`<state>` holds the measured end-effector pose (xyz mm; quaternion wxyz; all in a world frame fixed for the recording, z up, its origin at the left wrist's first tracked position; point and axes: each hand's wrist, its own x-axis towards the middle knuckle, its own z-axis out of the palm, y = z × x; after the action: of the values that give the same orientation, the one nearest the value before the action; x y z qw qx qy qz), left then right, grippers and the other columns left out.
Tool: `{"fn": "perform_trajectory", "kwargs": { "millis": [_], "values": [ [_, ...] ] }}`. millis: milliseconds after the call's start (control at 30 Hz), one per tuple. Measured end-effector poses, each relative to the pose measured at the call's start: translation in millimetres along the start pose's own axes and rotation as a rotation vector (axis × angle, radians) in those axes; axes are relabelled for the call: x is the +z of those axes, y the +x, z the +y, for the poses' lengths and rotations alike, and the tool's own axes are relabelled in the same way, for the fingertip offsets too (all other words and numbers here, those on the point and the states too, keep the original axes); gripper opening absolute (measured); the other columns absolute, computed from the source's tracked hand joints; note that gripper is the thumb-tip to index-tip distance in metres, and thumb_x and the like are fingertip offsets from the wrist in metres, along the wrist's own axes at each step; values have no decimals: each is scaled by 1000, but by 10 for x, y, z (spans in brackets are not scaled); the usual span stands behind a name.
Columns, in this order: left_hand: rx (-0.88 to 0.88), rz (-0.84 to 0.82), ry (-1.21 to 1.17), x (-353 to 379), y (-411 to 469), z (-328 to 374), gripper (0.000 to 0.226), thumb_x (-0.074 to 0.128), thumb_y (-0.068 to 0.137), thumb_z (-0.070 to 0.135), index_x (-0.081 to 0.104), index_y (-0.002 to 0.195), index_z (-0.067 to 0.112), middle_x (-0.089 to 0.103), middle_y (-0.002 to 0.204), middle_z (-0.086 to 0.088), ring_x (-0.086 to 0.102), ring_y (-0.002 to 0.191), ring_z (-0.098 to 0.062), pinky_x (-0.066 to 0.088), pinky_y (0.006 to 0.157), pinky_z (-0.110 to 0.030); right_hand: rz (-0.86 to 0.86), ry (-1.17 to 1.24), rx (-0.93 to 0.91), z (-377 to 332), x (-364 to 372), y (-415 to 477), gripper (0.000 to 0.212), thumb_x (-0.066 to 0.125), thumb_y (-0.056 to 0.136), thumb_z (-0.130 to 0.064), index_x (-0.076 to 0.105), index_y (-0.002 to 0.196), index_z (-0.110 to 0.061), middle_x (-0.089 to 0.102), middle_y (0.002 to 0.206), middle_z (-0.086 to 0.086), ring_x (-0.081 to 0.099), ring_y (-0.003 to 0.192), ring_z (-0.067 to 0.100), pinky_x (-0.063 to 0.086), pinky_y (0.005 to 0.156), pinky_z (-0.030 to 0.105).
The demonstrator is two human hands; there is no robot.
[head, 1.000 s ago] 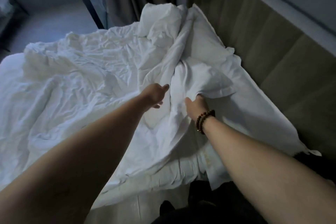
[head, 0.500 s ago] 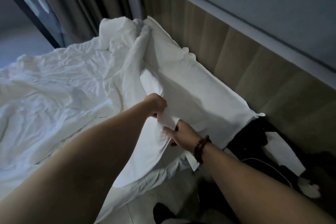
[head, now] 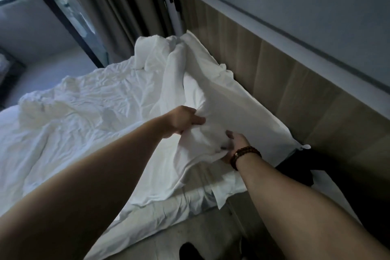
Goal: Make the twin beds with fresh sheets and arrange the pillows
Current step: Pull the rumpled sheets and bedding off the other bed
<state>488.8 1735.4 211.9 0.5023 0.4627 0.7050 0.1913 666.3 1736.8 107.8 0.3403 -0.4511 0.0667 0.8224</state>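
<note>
Sheet (head: 207,140): white, bunched and lifted off the bed close to the headboard's near end, held between both hands. Its loose end drapes over the bed's edge.
Hidden: the right fingers are mostly buried in the fold and the left fingertips are tucked into the cloth. Both arms are cut off at the frame's bottom. In the dim light it is unclear whether this is a sheet or a pillowcase.
Left hand (head: 185,120): arm stretched forward over the bed, knuckles up. The grip is clenched on a gather of the sheet, on the side away from the headboard.
Right hand (head: 234,145): lower and nearer the headboard, set under the cloth's edge with the thumb showing beside it. The grip is grasping the sheet's lower fold.
Bracelet (head: 244,154): dark beads round the right wrist.
Bed (head: 84,124): rumpled white bedding spreading away from the headboard.
Long white piece (head: 249,110): lies along the headboard and touches it, with a small tie at its near corner. Whether it is a pillow or a folded cover is unclear.
Headboard (head: 295,82): wood-toned panels under a pale ledge, running diagonally.
Curtain (head: 118,17): dark folds at the headboard's far end.
Dark shape (head: 295,169): against the headboard, just past the white piece's tied corner, too dark to make out.
Floor (head: 190,230): pale, below the bed's edge.
</note>
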Motion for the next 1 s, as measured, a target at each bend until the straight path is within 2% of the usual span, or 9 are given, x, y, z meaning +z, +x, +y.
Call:
{"fn": "perform_trajectory", "kwargs": {
  "millis": [100, 200, 400, 533, 600, 667, 733, 833, 1000],
  "values": [
    [-144, -94, 139, 45, 16, 18, 23, 74, 89, 26, 72, 104, 9, 73, 96, -12, 70, 81, -27, 56, 69, -35, -11, -54, -174, -382, 137, -139, 21, 48, 93, -3, 67, 86, 0, 71, 74, 16, 70, 60, 30, 58, 52, 36],
    [-360, -195, 303, 112, 114, 175, 26, 70, 94, 28, 69, 108, 6, 72, 92, -11, 69, 67, -21, 56, 62, -30, -18, -198, -305, -817, 259, -372, 9, 56, 77, 1, 61, 71, -4, 65, 72, 11, 66, 65, 28, 57, 66, 36],
    [-151, 349, 75, 312, 778, 1012, 18, 56, 97, 8, 58, 109, -4, 66, 85, -16, 66, 63, -26, 61, 84, -42, -242, -1251, -874, -1084, -42, -721, 55, 61, 71, 11, 59, 118, -18, 63, 114, -1, 61, 101, 14, 53, 75, 19],
    [-80, 324, -46, 630, 1173, 1470, 42, 58, 90, 47, 62, 108, 10, 66, 96, -10, 71, 91, -32, 61, 84, -45, -272, -1413, -923, -1067, -461, -743, 52, 56, 70, 3, 62, 116, -21, 65, 113, -3, 60, 103, 8, 43, 84, 8],
    [-231, 199, -42, 786, 1287, 1493, 73, 51, 77, 82, 57, 109, 16, 63, 104, -10, 70, 93, -32, 59, 82, -47, -242, -1532, -912, -1044, -635, -751, 52, 58, 76, 3, 63, 120, -25, 66, 119, -6, 60, 110, 10, 42, 93, 12],
    [-370, 45, 18, 893, 1505, 1395, 90, 68, 61, 81, 61, 116, 11, 67, 112, -12, 70, 100, -36, 55, 88, -53, -252, -1618, -918, -1036, -753, -756, 50, 57, 78, 5, 65, 120, -20, 65, 124, -3, 59, 114, 13, 40, 98, 12],
    [-459, -72, 134, 1058, 1716, 1324, 81, 79, 62, 55, 62, 128, 11, 69, 120, -14, 67, 109, -40, 51, 96, -57, -247, -1639, -913, -1064, -855, -736, 51, 56, 76, 8, 66, 120, -18, 64, 126, -6, 56, 115, 10, 33, 92, 1],
    [-299, -9, 243, 1384, 1587, 1622, 53, 57, 92, 36, 59, 134, 4, 67, 123, -14, 65, 112, -39, 54, 94, -45, -156, -1518, -919, -1045, -975, -681, 55, 55, 73, 8, 60, 121, -19, 63, 116, -10, 58, 111, 8, 34, 87, 1],
    [81, 178, 109, 2049, 1326, 2303, 27, 45, 98, 14, 68, 100, 2, 63, 80, -10, 63, 77, -30, 52, 63, -32, 346, -490, -827, -1047, -1166, -545, 67, 66, 66, 7, 47, 118, -32, 58, 115, -5, 63, 105, 20, 55, 93, 36]
  ]
}}
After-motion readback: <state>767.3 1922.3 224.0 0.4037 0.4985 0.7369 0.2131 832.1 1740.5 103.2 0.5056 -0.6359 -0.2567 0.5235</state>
